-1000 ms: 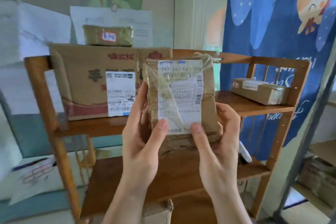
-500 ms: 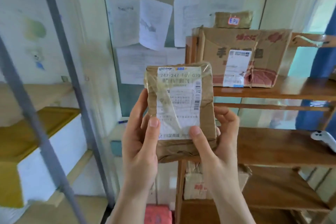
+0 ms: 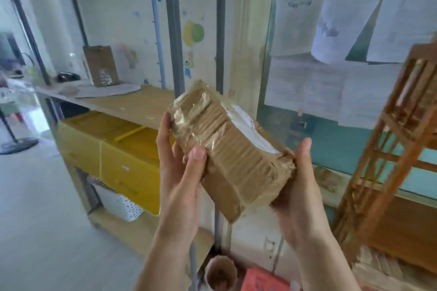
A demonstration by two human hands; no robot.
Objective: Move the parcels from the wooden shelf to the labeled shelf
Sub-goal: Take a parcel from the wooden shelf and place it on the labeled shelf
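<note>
I hold a brown taped parcel (image 3: 233, 149) in both hands at the centre of the view. It is tilted, its white label facing up and to the right. My left hand (image 3: 182, 165) grips its left end, thumb on the near face. My right hand (image 3: 300, 184) cups its lower right corner from beneath. The metal-framed shelf (image 3: 132, 104) with pale boards stands to the left, just beyond the parcel. The wooden shelf (image 3: 390, 149) is at the right edge, seen from its side.
A brown parcel (image 3: 100, 66) stands upright on the metal shelf's middle board. A yellow box (image 3: 111, 149) and a white perforated basket (image 3: 118, 203) sit below it. Papers (image 3: 331, 54) hang on the wall behind. A red item (image 3: 262, 279) lies on the floor.
The view has swung left from the wooden shelf to the metal shelf. The parcel has tipped from upright, label facing me, to slanted with its edge toward me.
</note>
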